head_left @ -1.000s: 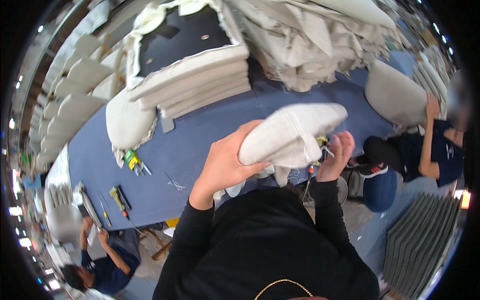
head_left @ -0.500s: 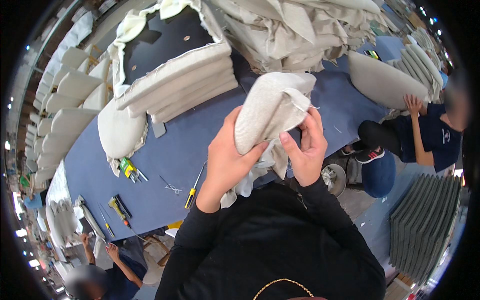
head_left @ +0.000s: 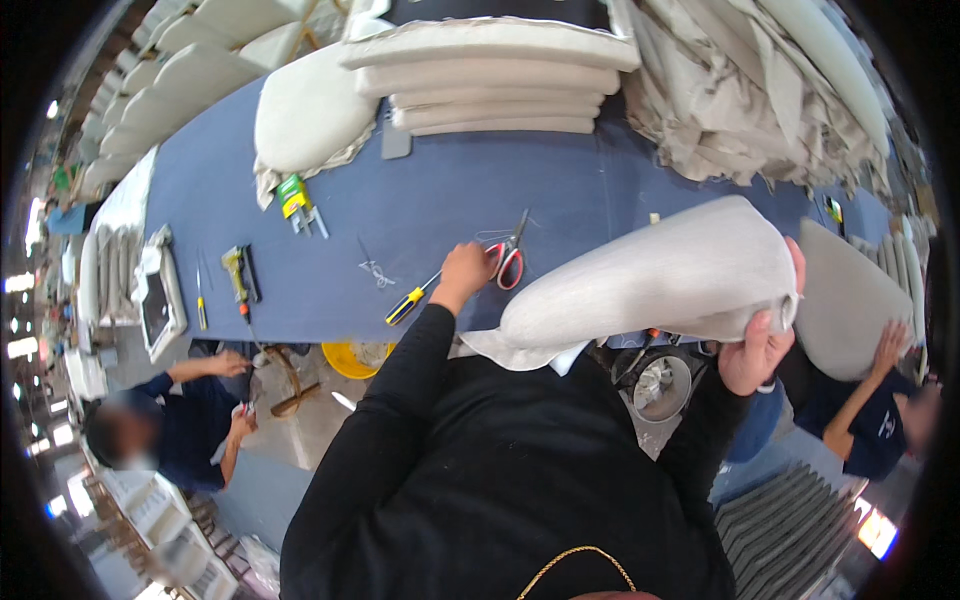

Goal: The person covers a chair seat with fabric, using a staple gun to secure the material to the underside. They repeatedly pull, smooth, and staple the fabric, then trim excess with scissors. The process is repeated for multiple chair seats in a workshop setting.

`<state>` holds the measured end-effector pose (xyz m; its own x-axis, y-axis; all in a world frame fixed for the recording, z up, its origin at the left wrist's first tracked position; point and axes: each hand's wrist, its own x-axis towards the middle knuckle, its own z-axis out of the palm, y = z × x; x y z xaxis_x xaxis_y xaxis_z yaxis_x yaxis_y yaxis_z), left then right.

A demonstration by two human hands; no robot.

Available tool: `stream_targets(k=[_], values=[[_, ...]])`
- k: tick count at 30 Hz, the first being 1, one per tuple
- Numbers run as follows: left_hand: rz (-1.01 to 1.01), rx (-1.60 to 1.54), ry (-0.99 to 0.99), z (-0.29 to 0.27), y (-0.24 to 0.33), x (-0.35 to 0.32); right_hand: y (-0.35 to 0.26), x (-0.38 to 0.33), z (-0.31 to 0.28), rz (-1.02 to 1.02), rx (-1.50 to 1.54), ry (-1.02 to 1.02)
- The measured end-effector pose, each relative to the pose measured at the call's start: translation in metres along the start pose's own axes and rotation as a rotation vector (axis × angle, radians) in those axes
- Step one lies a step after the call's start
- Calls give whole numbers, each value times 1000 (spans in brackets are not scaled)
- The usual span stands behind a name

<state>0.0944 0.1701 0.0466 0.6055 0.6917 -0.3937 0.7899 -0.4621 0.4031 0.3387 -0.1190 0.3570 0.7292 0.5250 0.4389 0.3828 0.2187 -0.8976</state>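
My right hand (head_left: 752,358) grips one end of a beige fabric-covered chair cushion (head_left: 640,275), thumb in front and fingers behind. The cushion is tilted over the table's near edge, its loose fabric hanging at the left end against my front. On the table, my left hand (head_left: 466,272) has its fingers closed at the red-and-white handles of a pair of scissors (head_left: 510,258), whose blades point away from me. Just beside that hand lies a yellow-and-black screwdriver (head_left: 408,303), its shaft running under the fingers.
Stacked cushions (head_left: 490,80) stand at the back of the blue table (head_left: 330,250), with heaped fabric (head_left: 715,110) to their right. A staple gun (head_left: 240,275) and a green-yellow box (head_left: 295,200) lie left. Co-workers sit at both sides. A bucket (head_left: 662,385) stands below the edge.
My left hand has let go of the cushion and moved to the scissors. My right hand has carried the cushion right and lower. The view has turned.
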Motion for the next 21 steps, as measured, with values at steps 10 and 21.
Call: stream_targets(k=[10, 21], values=[[303, 365, 163, 35, 13, 0, 8, 32, 18, -100, 86, -210], [-115, -865, -305, -54, -7, 23, 28, 71, 38, -85, 199, -260]])
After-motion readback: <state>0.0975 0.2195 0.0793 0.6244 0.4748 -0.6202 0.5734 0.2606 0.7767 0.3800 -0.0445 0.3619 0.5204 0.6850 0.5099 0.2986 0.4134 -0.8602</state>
